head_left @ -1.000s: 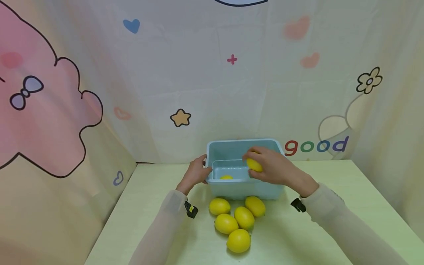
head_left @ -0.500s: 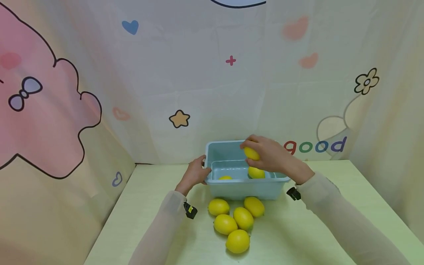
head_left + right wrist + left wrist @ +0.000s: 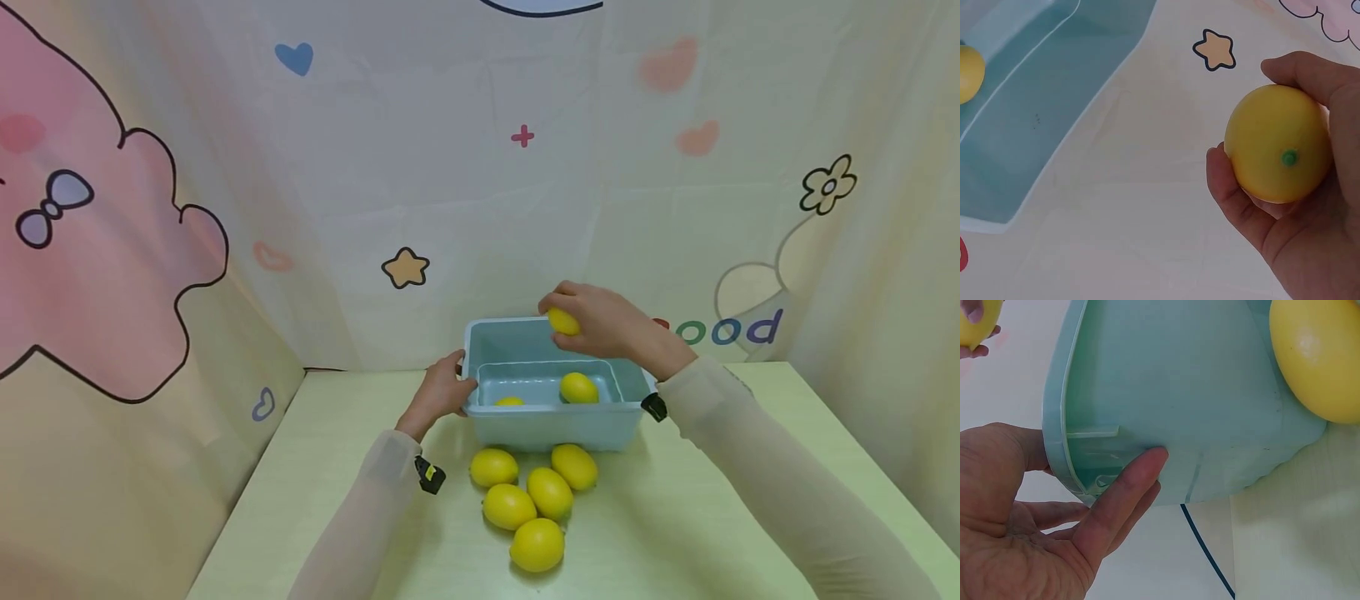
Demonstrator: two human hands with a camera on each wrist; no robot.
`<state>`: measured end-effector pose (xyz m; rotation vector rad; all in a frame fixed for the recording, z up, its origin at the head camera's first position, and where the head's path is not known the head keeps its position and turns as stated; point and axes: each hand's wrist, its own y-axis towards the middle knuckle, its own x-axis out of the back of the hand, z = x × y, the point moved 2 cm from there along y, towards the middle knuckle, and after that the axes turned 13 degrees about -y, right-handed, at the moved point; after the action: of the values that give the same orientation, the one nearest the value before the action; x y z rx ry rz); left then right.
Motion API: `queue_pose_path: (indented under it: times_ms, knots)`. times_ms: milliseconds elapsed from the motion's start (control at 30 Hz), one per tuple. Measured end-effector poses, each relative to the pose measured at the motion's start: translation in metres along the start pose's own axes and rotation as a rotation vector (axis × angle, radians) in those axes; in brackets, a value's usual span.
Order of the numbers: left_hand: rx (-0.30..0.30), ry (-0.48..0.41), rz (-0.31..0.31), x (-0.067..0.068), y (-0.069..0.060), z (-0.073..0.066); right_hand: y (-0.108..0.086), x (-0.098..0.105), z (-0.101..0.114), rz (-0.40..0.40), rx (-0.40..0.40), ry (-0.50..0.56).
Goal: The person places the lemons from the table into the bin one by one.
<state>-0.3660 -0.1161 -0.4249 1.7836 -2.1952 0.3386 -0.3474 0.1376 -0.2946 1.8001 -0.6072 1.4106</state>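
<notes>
My right hand (image 3: 600,321) grips a yellow lemon (image 3: 562,322) above the back rim of a light blue plastic bin (image 3: 555,429). In the right wrist view, fingers and thumb curl round this lemon (image 3: 1275,140), its green stem end showing. At the bin's left end, my left hand (image 3: 438,387) holds the rim. The left wrist view has the thumb and fingers (image 3: 1129,487) on either side of that rim. Inside the bin lie one lemon (image 3: 579,388) toward the right and another lemon (image 3: 510,402), mostly hidden by the front wall.
Several lemons (image 3: 550,493) lie grouped on the pale table (image 3: 660,517) in front of the bin. Behind the bin hangs a printed cloth (image 3: 480,208), close to its back edge. More cloth stands at both sides.
My right hand has risen with its lemon from inside the bin to above the back rim, uncovering the lemon at the right inside. My left hand stays on the rim.
</notes>
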Motion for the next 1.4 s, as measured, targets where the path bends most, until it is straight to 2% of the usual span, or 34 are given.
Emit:
queue_pose_path:
  times_ms: [233,567,967,1233,1400]
  knots:
    - [0.006,0.007,0.003,0.001,-0.001,-0.001,0.015,0.003,-0.003,0.051,-0.008,0.004]
    - [-0.005,0.024,-0.003,0.000,-0.001,-0.001,0.034,0.004,-0.006,0.157,-0.008,0.106]
    - [0.006,0.025,-0.005,0.000,-0.003,-0.003,0.051,-0.006,-0.016,0.242,-0.053,0.174]
    - [0.003,0.032,-0.008,0.001,-0.001,-0.001,0.059,-0.014,-0.020,0.376,-0.116,0.250]
    - [0.001,0.032,-0.006,0.001,-0.001,-0.001,0.061,-0.021,-0.021,0.427,-0.131,0.259]
